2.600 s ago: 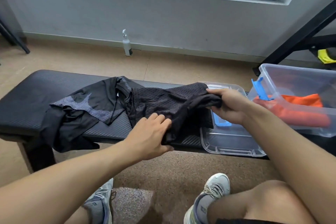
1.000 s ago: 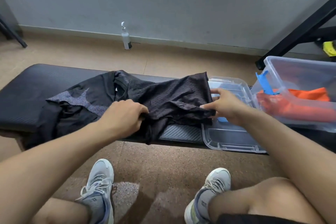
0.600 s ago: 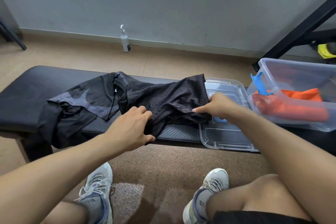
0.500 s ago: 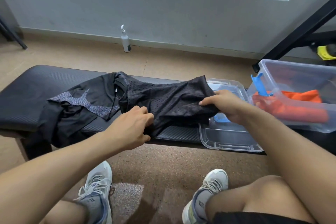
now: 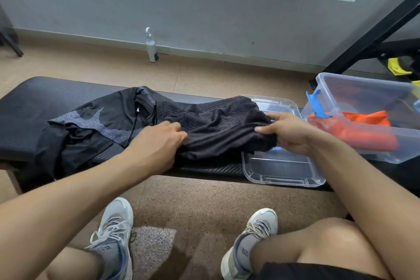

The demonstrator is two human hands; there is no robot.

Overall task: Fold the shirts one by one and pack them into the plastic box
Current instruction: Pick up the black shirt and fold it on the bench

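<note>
From the head view, the black mesh shirt (image 5: 211, 129) lies bunched on the bench (image 5: 34, 107), its right end over the lid (image 5: 281, 166). Left hand (image 5: 156, 143) and right hand (image 5: 288, 132) fingers clamp its edges. The slack fabric may slump unevenly, spoiling the fold, or drag the lid off the edge

Am seeing both forearms bare, no sleeves showing, nothing worn at wrists. Left hand (image 5: 159, 143) and right hand (image 5: 288, 132) bare, no gloves or rings. Am wearing pale grey lace-up trainers (image 5: 113, 241) with grey laces, small lettering on tongues. Black shorts hem (image 5: 318, 271) showing over right thigh; knees bare.
</note>
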